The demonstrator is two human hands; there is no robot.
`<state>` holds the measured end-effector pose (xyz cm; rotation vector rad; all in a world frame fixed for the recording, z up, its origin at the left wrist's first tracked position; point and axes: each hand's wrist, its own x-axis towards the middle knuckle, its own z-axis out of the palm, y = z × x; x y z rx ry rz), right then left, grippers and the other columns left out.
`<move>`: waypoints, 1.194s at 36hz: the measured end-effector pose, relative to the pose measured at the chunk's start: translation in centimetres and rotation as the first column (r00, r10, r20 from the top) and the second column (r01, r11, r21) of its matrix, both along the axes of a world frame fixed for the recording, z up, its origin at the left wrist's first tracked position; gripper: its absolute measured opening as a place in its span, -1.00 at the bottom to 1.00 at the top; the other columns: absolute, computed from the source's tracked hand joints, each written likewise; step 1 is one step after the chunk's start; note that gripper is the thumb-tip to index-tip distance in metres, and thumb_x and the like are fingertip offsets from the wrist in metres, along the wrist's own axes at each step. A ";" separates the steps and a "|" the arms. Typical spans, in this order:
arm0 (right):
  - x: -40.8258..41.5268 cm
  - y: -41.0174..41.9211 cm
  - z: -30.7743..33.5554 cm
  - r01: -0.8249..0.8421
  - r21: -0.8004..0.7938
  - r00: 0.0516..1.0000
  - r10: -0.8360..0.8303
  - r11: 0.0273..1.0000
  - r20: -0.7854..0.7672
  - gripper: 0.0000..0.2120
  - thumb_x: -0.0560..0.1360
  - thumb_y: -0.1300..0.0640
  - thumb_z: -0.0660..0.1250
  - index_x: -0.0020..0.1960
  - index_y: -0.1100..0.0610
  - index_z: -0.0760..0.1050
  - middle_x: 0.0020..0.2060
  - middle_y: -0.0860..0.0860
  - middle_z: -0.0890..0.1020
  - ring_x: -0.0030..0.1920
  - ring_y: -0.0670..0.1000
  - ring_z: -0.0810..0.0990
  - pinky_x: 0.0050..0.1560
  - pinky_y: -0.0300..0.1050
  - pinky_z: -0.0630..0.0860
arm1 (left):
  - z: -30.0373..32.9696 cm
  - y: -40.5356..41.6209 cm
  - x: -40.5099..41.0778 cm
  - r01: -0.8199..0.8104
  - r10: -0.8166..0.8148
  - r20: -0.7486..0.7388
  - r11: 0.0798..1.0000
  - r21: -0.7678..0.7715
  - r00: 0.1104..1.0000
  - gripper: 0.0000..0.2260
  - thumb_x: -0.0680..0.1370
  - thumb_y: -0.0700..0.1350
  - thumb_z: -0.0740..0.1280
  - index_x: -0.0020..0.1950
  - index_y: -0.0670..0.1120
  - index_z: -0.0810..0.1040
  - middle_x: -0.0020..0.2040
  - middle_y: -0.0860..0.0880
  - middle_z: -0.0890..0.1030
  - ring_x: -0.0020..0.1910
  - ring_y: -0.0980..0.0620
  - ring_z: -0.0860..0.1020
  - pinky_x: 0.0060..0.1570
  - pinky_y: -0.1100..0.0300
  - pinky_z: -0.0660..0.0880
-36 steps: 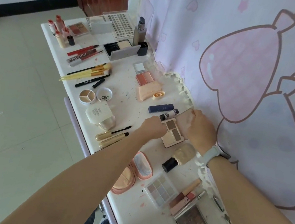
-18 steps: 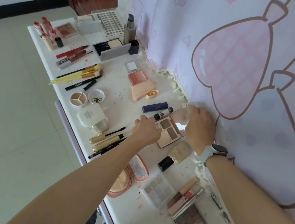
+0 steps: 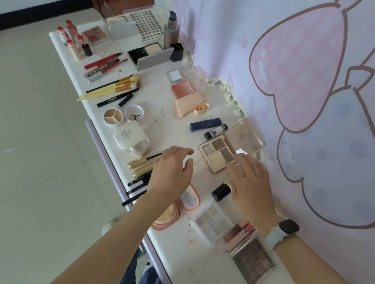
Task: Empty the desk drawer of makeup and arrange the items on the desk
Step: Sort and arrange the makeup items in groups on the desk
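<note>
A white desk (image 3: pixel 182 138) stands against a wall with a pink and purple cloth (image 3: pixel 318 64) hanging on it. Lots of makeup lies on the desk.

In the middle is an open eyeshadow palette (image 3: pixel 216 155) with four colors. Its clear lid (image 3: pixel 247 134) leans back toward the cloth. The right hand (image 3: pixel 251 189) hangs just over the near corner of the palette. Its fingers are spread out and loose, and it holds nothing. A watch (image 3: pixel 287 229) is on that wrist. The left hand (image 3: pixel 171 172) is just left of the palette, above the desk. Its fingers are a little bent and loose, and it holds nothing too.

Just past the palette lie a dark blue tube (image 3: pixel 205 125) and a small tube with a black cap (image 3: pixel 215 131). Near the left hand are gold tubes (image 3: pixel 140 165) and a white bottle (image 3: pixel 130 137). Farther away lie yellow brushes (image 3: pixel 113 87) and red lip tubes (image 3: pixel 73 34). Close to the person are a pink round compact (image 3: pixel 177 209), a pale palette (image 3: pixel 214 222) and a brown palette (image 3: pixel 253 262).
</note>
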<state>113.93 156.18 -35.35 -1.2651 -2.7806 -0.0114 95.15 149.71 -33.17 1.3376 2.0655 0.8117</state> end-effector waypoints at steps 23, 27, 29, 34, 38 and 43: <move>-0.2 0.3 3.4 -0.023 0.142 0.996 0.035 0.990 -0.084 -0.74 0.30 0.11 0.50 -0.07 0.14 0.52 -0.14 0.04 0.54 -0.08 0.09 0.43 -0.06 -0.01 0.28 | 1.1 -5.1 0.0 -0.088 0.069 0.127 0.985 0.151 0.990 -0.78 0.56 -0.26 0.26 0.18 -0.17 0.56 0.08 -0.05 0.59 0.07 0.03 0.54 0.06 0.33 0.41; -1.5 -0.6 6.9 0.143 -0.208 0.885 -0.219 0.968 -0.412 -0.80 0.44 0.01 0.33 -0.11 0.16 0.48 -0.28 -0.01 0.51 -0.23 0.02 0.45 -0.16 -0.04 0.41 | 1.6 -4.9 1.0 0.004 -0.032 0.215 0.992 0.128 0.976 -0.68 0.54 -0.16 0.32 0.29 -0.09 0.46 0.18 0.00 0.53 0.12 0.12 0.49 0.12 0.22 0.43; -2.4 -1.5 8.8 0.145 -0.453 0.748 -0.398 0.879 -0.532 -0.88 0.46 0.09 0.36 -0.09 0.13 0.50 -0.30 -0.09 0.50 -0.26 -0.13 0.46 -0.17 -0.32 0.40 | 1.7 -4.9 1.4 0.093 -0.122 0.234 0.987 0.128 0.965 -0.56 0.51 -0.06 0.36 0.37 -0.03 0.37 0.25 0.07 0.44 0.20 0.16 0.43 0.17 0.23 0.41; -3.6 -3.3 11.6 0.002 -0.660 0.562 -0.546 0.752 -0.621 -0.96 0.48 0.18 0.34 -0.11 0.05 0.52 -0.26 -0.12 0.58 -0.29 -0.28 0.49 -0.22 -0.48 0.38 | 2.7 -5.1 1.8 0.064 -0.117 0.245 0.974 0.217 0.962 -0.53 0.45 -0.07 0.45 0.33 -0.04 0.41 0.11 0.11 0.49 0.01 0.22 0.46 0.02 0.40 0.40; -4.0 -4.2 12.3 -0.051 -0.703 0.590 -0.546 0.710 -0.595 -0.94 0.51 0.15 0.30 -0.13 0.02 0.47 -0.31 -0.09 0.55 -0.38 -0.26 0.46 -0.33 -0.44 0.37 | 3.2 -6.1 1.1 0.041 -0.089 0.126 0.938 0.345 0.988 -0.62 0.41 -0.13 0.49 0.19 -0.13 0.53 -0.06 0.02 0.58 -0.13 0.35 0.47 -0.12 0.57 0.31; -4.7 -4.7 12.8 0.044 -0.670 0.629 -0.542 0.741 -0.558 -0.80 0.50 -0.01 0.29 -0.13 0.13 0.45 -0.38 -0.08 0.54 -0.48 -0.29 0.47 -0.44 -0.46 0.34 | 3.6 -7.2 0.2 0.135 -0.102 -0.111 0.927 0.350 0.989 -0.57 0.42 0.15 0.30 0.16 -0.10 0.55 -0.11 0.02 0.60 -0.18 0.13 0.48 -0.25 0.39 0.39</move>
